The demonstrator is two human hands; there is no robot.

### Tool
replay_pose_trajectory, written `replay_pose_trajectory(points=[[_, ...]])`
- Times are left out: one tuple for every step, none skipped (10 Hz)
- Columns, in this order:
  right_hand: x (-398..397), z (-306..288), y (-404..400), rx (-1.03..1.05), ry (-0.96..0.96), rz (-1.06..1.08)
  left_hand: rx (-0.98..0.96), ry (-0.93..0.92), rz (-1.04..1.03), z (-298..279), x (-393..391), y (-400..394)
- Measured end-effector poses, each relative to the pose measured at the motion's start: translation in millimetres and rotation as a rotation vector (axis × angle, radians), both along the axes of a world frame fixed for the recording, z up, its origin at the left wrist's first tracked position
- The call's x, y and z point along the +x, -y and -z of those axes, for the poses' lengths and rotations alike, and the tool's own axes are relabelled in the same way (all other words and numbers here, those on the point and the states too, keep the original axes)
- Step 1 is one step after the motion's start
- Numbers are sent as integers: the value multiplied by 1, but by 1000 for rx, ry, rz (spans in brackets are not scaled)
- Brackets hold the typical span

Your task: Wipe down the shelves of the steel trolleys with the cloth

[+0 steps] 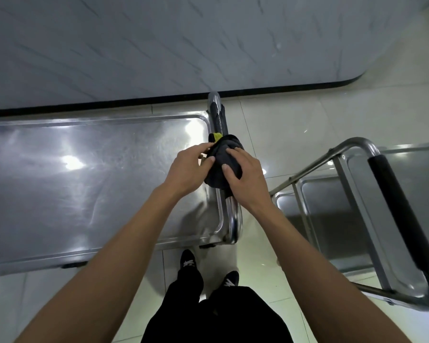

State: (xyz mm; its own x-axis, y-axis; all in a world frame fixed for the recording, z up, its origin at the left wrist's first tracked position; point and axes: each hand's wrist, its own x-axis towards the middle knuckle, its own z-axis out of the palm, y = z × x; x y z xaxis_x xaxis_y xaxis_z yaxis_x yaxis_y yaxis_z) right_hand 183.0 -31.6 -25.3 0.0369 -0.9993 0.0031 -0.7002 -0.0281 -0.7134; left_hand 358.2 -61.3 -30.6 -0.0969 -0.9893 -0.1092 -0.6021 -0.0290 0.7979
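Cloth: a dark bundled cloth [223, 164] with a yellow patch at its far end sits on the handle bar [217, 115] at the right end of the left trolley, between the two hands and touching both.
Cloth and left hand: the left hand [188, 167] lies against the cloth's left side, its fingertips at the far edge near the yellow patch, the thumb on the dark fabric.
Cloth and right hand: the right hand [245, 177] lies over the cloth's right side and top, fingers on the fabric.
Left trolley: its steel top shelf [84, 184] stretches away to the left of the cloth, shiny, with bright light reflections and faint streaks; a raised rim runs around it.
Right trolley: a second steel trolley [332, 219] stands just to the right, apart from the first, with a black-padded handle [401, 211] and a lower shelf showing under its frame.
Room: pale glossy floor tiles [295, 120] lie underneath; a grey marbled surface [159, 45] with a dark edge fills the far side, and the trolley bar reaches up to it.
Person: black trousers and black shoes [188, 261] show below, beside the left trolley's near corner.
Left hand state: fingers bent, gripping the cloth's edge.
Right hand state: fingers curved over the cloth, gripping it.
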Motion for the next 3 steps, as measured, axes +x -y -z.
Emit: replay_pose_trajectory(points=[[-7,-12,2,48,-31,-69,-9,210,34,-9,2,-9],[-21,-27,-2,79,-51,-122,-38,374,10,-23,3,-26],[-49,-43,-13,87,-106,-183,-100,452,-43,-45,-9,-50]])
